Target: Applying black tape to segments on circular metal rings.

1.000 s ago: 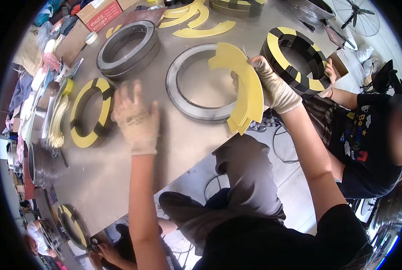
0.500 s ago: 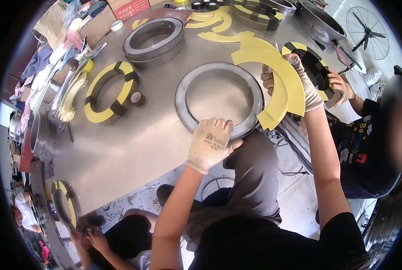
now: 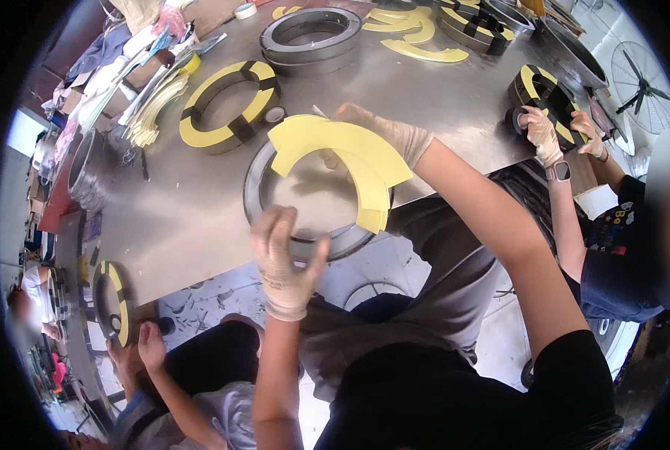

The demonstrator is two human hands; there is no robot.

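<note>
- Two gloved hands work over a steel tabletop point(image 3: 200, 217); items run largest to smallest.
- Tabletop: grey metal sheet, carrying several rings, loose yellow pieces and clutter along its far-left edge.
- Bare metal ring point(image 3: 264, 191): dull grey, flat-lying, at the near edge of the tabletop, its near rim at or just over that edge. No yellow covering on it yet.
- Wrapped ring point(image 3: 230, 105): yellow with black bands, towards the far-left side, apparently a finished example.
- Yellow arc segments point(image 3: 342, 150): a fanned stack of curved flat pieces, pale yellow, held above the right part of the bare ring.
- Right hand point(image 3: 384, 131): fingers closed on the upper end of the arc stack, gripping it.
- Left hand point(image 3: 282, 251): on the ring's near rim, fingers curled, thumb spread; appears to pinch or steady the rim, though a firm grip cannot be confirmed.
- Co-worker's gloved hands point(image 3: 545, 131): at another yellow-and-black ring near the right edge.
- Judgement: step in hand is bringing arc pieces to the bare ring. Next move calls for separating one arc and matching its curve to the rim while the left hand keeps the ring steady.
</note>
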